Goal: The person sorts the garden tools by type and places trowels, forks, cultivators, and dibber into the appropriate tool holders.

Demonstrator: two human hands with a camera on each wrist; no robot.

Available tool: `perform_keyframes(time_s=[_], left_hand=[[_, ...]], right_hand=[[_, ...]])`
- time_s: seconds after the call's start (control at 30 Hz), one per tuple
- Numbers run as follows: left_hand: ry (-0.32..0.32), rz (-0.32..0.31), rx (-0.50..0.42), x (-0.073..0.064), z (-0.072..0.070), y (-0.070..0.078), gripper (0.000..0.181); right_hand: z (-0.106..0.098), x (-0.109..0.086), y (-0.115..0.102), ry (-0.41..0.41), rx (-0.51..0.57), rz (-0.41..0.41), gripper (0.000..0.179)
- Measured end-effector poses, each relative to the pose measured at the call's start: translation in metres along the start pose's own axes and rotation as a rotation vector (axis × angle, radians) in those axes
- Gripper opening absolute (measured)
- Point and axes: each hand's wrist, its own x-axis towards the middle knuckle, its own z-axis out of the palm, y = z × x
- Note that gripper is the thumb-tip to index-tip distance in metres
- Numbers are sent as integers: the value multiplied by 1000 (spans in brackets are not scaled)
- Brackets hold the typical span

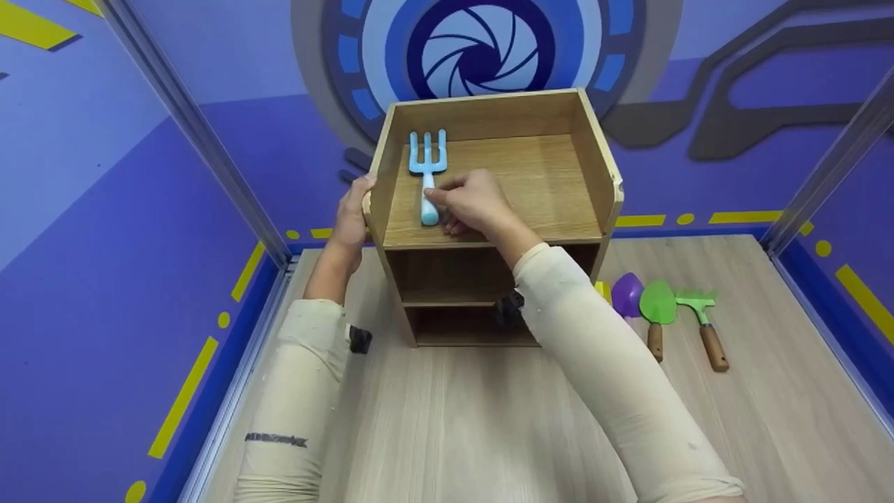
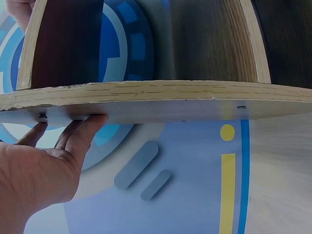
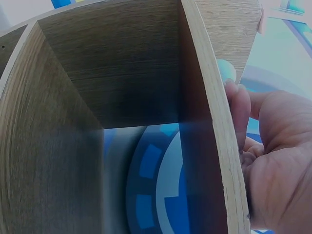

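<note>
A light-blue toy garden fork [image 1: 428, 161] lies on the wooden shelf unit's top board [image 1: 531, 181], near its left wall, tines toward the back. My right hand [image 1: 475, 202] reaches over the front edge and pinches the fork's handle between thumb and fingers. In the right wrist view only the rounded handle end [image 3: 226, 70] shows beside the curled fingers. My left hand [image 1: 351, 220] rests against the outer left side of the shelf unit [image 1: 392, 279]. Its extended fingers [image 2: 87, 134] press on that side panel in the left wrist view.
Right of the shelf unit, a purple scoop [image 1: 627, 295], a green trowel [image 1: 658, 304] and a green rake [image 1: 698, 300] lie on the floor. A yellow piece [image 1: 602, 290] shows partly behind my right sleeve. Patterned blue walls [image 1: 230, 161] stand behind and on both sides.
</note>
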Motion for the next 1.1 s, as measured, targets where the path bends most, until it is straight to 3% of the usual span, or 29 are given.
perform_keyframes(time_s=[1.1], left_hand=[[-4, 11, 20, 2, 0, -3, 66]], right_hand=[[-5, 1, 4, -37, 17, -36, 41]])
